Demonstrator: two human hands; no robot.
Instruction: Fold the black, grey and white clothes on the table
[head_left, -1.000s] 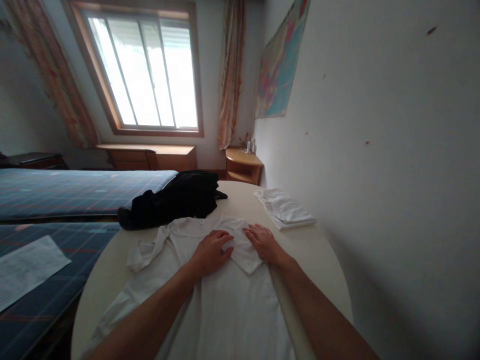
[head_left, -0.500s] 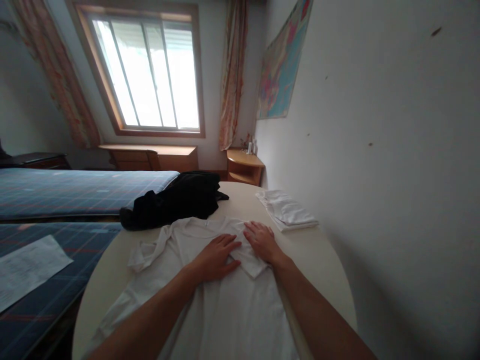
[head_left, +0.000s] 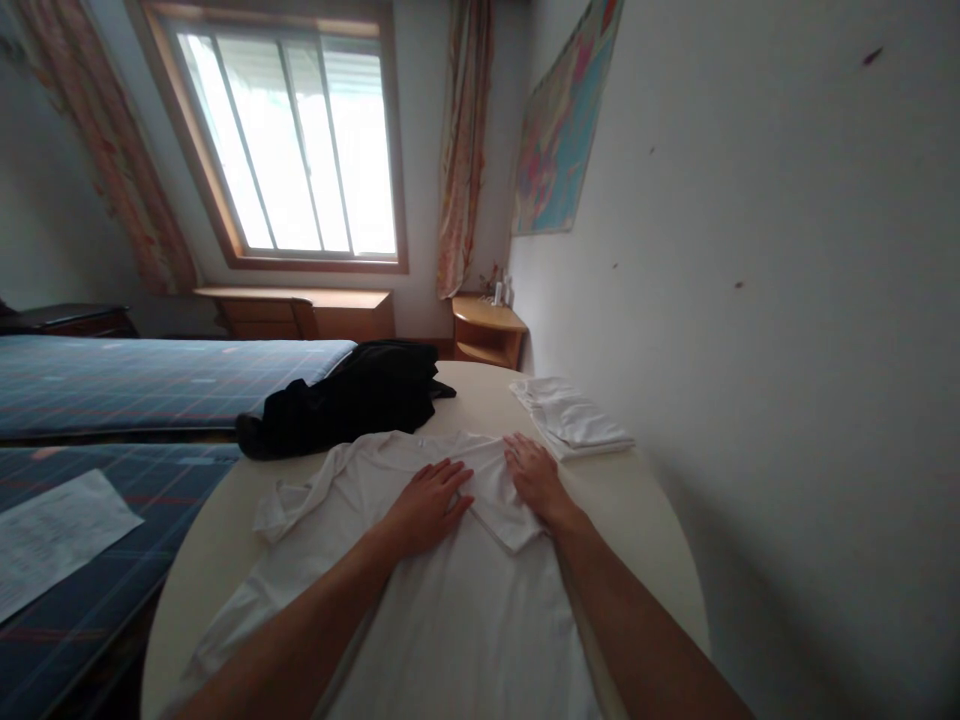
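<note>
A white T-shirt [head_left: 465, 610] lies spread on the round cream table [head_left: 667, 560], its collar towards the far side. Its right sleeve is folded inward over the body, while the left sleeve sticks out to the side. My left hand [head_left: 427, 505] rests flat on the upper chest of the shirt, fingers stretched out. At the shirt's right shoulder edge, my right hand [head_left: 534, 477] presses down with its fingers extended. Both hands are open, and neither grips the cloth. My forearms cover parts of the shirt's lower sides.
Dark clothing [head_left: 345, 400] is heaped at the table's far left. A folded white garment [head_left: 574, 415] lies at the far right, near the wall [head_left: 787, 400]. Left of the table are plaid mattresses [head_left: 172, 385] with a printed sheet [head_left: 60, 540] on one.
My right hand has slid slightly right, towards the shirt's shoulder edge. My left hand has shifted a little left and away from me. The shirt lies much as before.
</note>
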